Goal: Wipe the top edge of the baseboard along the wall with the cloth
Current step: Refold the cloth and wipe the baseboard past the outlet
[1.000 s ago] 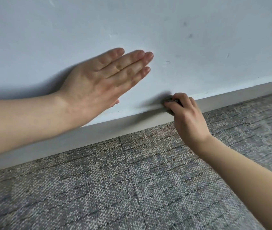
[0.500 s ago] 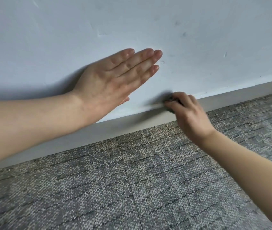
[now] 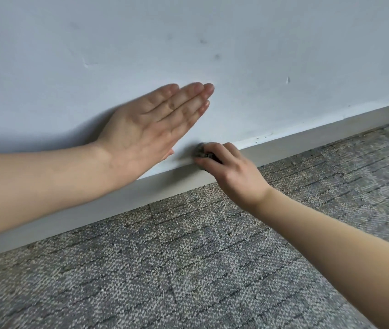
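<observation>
The right hand (image 3: 232,173) is pinching a small cloth (image 3: 200,150) against the baseboard (image 3: 307,143) top; the left hand (image 3: 150,129) is lying flat and open on the wall (image 3: 260,43), holding nothing.

Grey patterned carpet floor (image 3: 188,269) — pale baseboard (image 3: 307,143) along its far edge

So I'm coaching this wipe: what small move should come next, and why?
Probably slide the right hand and its cloth rightward along the baseboard top edge: dark specks show there, and the left hand lies flat on the wall.
</observation>
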